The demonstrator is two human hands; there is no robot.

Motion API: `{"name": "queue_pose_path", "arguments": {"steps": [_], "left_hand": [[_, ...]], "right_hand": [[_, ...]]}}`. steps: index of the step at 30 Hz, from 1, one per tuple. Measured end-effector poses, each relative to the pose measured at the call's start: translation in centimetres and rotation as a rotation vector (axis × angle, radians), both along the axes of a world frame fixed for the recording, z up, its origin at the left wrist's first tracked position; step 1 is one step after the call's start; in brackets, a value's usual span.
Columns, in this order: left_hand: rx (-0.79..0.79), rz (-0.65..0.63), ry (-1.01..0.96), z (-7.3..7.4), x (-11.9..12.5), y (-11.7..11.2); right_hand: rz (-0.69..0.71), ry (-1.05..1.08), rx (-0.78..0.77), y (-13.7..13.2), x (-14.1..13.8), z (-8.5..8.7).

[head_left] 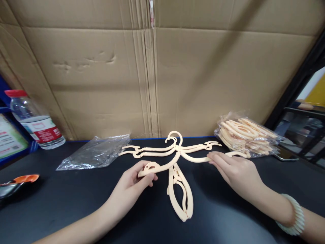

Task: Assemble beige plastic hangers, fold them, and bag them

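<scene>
Both my hands hold a cream folding clothes hanger (168, 166) with its arms spread and its hook pointing up. My left hand (137, 179) pinches the end of its left arm. On the right arm, near its outer end, the fingers of my right hand (236, 171) are closed. Behind it lie other spread hangers (154, 151) of the same cream colour, overlapping near their hooks; I cannot tell how many. A folded hanger (189, 200) lies on the black table (152, 223) below the held one, its top end hidden behind it.
A clear plastic bag (93, 154) lies at the back left, near a water bottle (38, 122) with a red cap. Bagged folded hangers (250, 135) are piled at the back right beside a phone (286, 156). An orange-and-black object (22, 181) sits far left. Cardboard (101, 67) stands behind.
</scene>
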State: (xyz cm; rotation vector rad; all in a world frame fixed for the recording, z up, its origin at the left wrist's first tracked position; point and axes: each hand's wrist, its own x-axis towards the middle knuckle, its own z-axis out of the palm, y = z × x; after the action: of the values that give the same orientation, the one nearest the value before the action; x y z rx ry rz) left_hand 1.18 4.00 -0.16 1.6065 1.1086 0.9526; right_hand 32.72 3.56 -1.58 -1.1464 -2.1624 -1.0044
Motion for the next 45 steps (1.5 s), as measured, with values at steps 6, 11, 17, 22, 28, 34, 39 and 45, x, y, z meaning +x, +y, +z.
{"name": "queue_pose_path", "arguments": {"steps": [6,11,17,22,28,34,39,45], "left_hand": [[-0.006,0.006,0.012,0.0,-0.1,0.0],[0.003,0.000,0.000,-0.1,-0.1,0.0],[0.004,0.018,-0.001,0.1,0.0,0.0],[-0.020,0.065,-0.062,-0.1,0.0,0.1],[-0.027,0.129,-0.204,-0.1,0.0,-0.1],[-0.019,0.022,-0.260,0.0,0.7,-0.5],[-0.050,-0.044,-0.289,0.1,1.6,-1.4],[-0.069,-0.052,-0.328,0.1,1.9,-1.6]], "right_hand": [[-0.062,0.012,-0.003,0.0,-0.1,0.2],[0.100,0.281,-0.173,0.4,-0.1,-0.3],[0.273,0.568,-0.339,0.7,0.3,-0.9],[0.412,0.863,-0.590,1.2,0.3,-0.6],[0.557,1.173,-0.878,1.0,-0.3,0.0],[0.672,1.285,-1.031,-0.7,-2.5,-0.1],[0.744,1.536,-1.064,-2.4,-4.7,0.4],[0.633,1.648,-0.994,-2.9,-5.3,0.6]]}}
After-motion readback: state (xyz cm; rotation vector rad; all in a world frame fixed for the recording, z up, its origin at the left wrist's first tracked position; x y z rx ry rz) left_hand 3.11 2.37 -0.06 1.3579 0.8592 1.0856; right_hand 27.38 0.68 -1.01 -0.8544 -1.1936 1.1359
